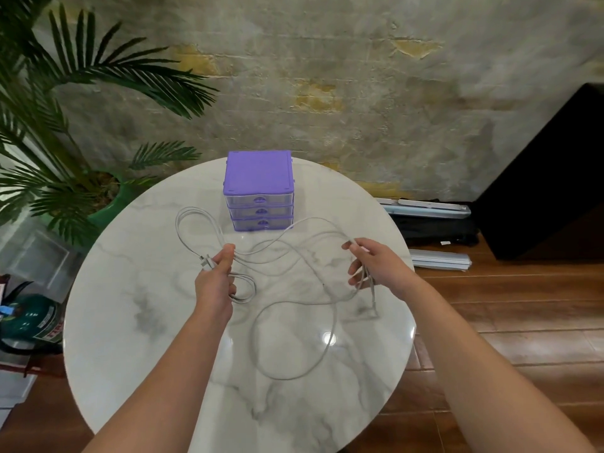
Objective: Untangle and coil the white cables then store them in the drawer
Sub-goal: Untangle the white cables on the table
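Observation:
White cables (295, 325) sprawl in loose tangled loops over the round marble table (137, 354). My left hand (215, 276) grips a bundle of strands, with a plug end sticking out by the thumb and a small coil hanging below the fingers. My right hand (376, 263) pinches another strand near a connector, and more cable hangs from its palm. A purple drawer unit (260, 191) with three clear drawers, all closed, stands at the table's far side, just beyond the cables.
A potted palm (75, 132) in a green pot stands left of the table. A green cylinder (29, 318) lies on the floor at lower left. Flat grey bars (438, 259) and a black cabinet (549, 178) sit on the wooden floor to the right.

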